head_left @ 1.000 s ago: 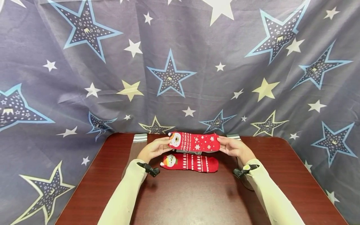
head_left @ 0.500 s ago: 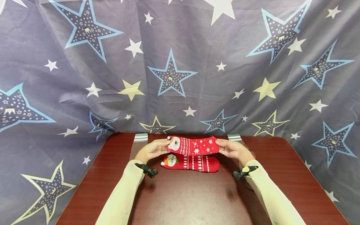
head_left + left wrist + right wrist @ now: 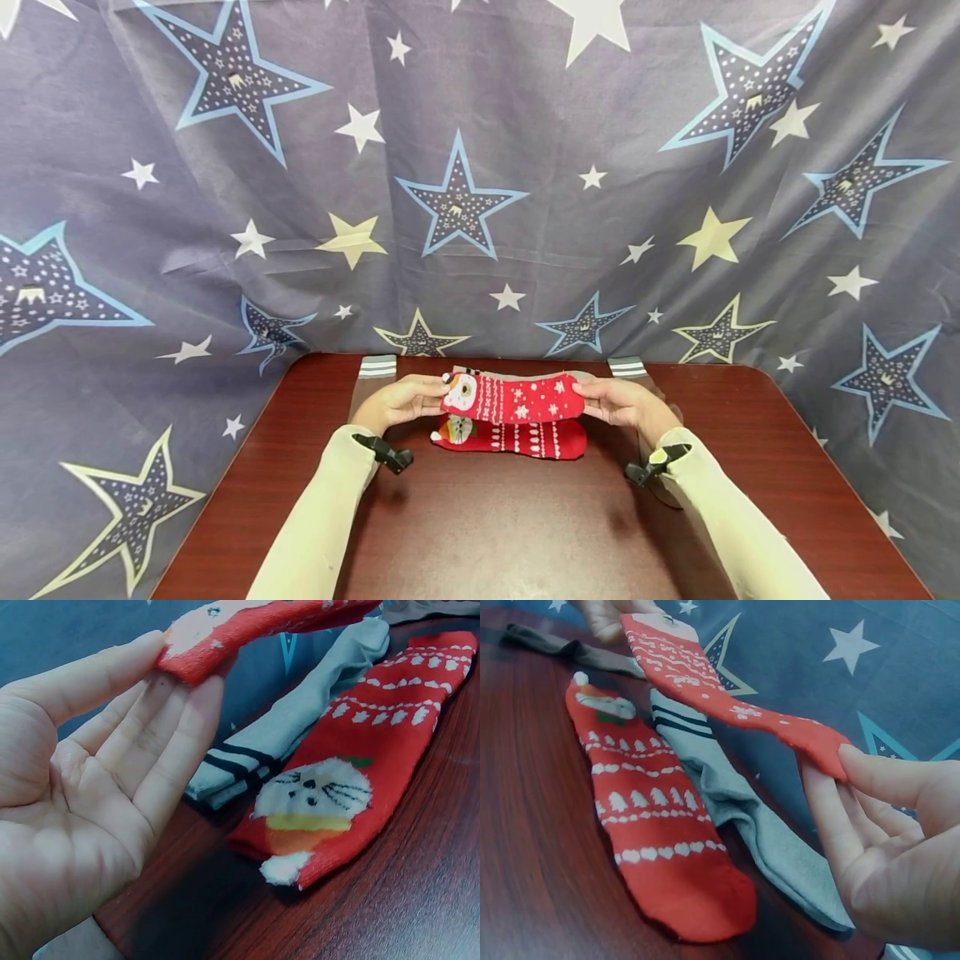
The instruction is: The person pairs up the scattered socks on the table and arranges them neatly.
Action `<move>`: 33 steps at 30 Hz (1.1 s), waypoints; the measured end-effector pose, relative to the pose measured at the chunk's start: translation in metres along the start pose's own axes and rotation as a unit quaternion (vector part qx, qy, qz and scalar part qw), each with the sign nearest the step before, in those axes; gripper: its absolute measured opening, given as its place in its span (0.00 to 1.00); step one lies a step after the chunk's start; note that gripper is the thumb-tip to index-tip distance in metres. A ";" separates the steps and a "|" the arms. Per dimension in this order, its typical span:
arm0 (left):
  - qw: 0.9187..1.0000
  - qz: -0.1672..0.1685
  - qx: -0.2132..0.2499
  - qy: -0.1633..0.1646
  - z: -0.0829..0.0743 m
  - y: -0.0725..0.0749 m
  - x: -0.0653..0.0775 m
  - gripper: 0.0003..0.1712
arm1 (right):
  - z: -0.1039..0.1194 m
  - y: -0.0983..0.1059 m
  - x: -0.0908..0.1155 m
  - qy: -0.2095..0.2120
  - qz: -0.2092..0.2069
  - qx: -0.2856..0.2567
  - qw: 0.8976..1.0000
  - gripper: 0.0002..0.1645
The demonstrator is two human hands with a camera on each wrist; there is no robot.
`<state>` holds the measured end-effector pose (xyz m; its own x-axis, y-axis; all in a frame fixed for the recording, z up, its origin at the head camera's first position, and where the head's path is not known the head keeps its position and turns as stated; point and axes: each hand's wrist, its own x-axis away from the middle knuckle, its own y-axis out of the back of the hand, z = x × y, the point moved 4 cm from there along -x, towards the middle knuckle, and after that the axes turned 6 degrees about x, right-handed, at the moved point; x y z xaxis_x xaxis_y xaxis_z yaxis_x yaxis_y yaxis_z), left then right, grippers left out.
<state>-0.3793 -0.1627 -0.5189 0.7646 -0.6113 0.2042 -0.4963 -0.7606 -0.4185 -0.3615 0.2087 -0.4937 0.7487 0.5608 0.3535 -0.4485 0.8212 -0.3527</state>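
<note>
A red sock [image 3: 517, 400] with a white bear face and snowflakes is held up lengthwise, sagging a little in the middle. My left hand [image 3: 397, 402] pinches its bear-face end between thumb and fingers. At the other end, my right hand [image 3: 618, 404] pinches the toe. Below it on the table lies a second red sock [image 3: 660, 825] with a cat face, trees and hearts, partly overlapped by the held one in the head view. Behind that one lie grey socks [image 3: 300, 720] with dark stripes, mostly hidden in the head view.
A brown sock [image 3: 369, 379] with a striped cuff lies left of the red ones, partly behind the left hand. Another striped-cuff brown sock [image 3: 628, 367] lies to the right. A star-patterned curtain [image 3: 450, 300] hangs at the back edge of the brown table [image 3: 495, 525].
Both hands have lowered the held red sock toward me, so it now overlaps the cat-face sock. The grey socks behind have come partly into view above it.
</note>
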 end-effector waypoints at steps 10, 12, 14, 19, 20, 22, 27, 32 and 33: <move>0.998 -0.033 -0.024 0.037 0.008 0.007 0.000 0.13 | -0.006 0.001 0.003 -0.032 -0.011 0.039 0.999 0.16; 0.998 -0.033 -0.029 0.043 0.010 0.009 0.000 0.14 | -0.008 0.001 0.003 -0.038 -0.011 0.047 0.998 0.17; 0.998 -0.028 -0.035 0.046 0.012 0.010 0.000 0.14 | -0.009 0.001 0.003 -0.040 -0.010 0.058 0.997 0.17; 0.997 -0.028 -0.042 0.056 0.015 0.012 0.000 0.14 | -0.014 0.002 0.003 -0.047 -0.015 0.066 0.997 0.17; 0.997 -0.031 -0.042 0.058 0.015 0.012 0.001 0.15 | -0.015 0.002 0.003 -0.047 -0.013 0.067 0.997 0.17; 0.996 -0.035 -0.048 0.059 0.016 0.013 0.001 0.15 | -0.016 0.002 0.002 -0.046 -0.012 0.068 0.997 0.17; 0.996 -0.040 -0.055 0.066 0.018 0.014 0.003 0.16 | -0.020 0.003 0.002 -0.047 -0.024 0.082 0.995 0.17; 0.995 -0.039 -0.052 0.069 0.021 0.016 0.002 0.16 | -0.024 0.004 0.002 -0.050 -0.042 0.089 0.994 0.14; 0.995 -0.039 -0.053 0.070 0.021 0.016 0.002 0.16 | -0.024 0.004 0.001 -0.051 -0.046 0.089 0.994 0.13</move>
<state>-0.3769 -0.1718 -0.5437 0.7419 -0.5681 0.3562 -0.4840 -0.8214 -0.3018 -0.3504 0.2100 -0.5156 0.7412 0.4822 0.4670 -0.4660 0.8704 -0.1592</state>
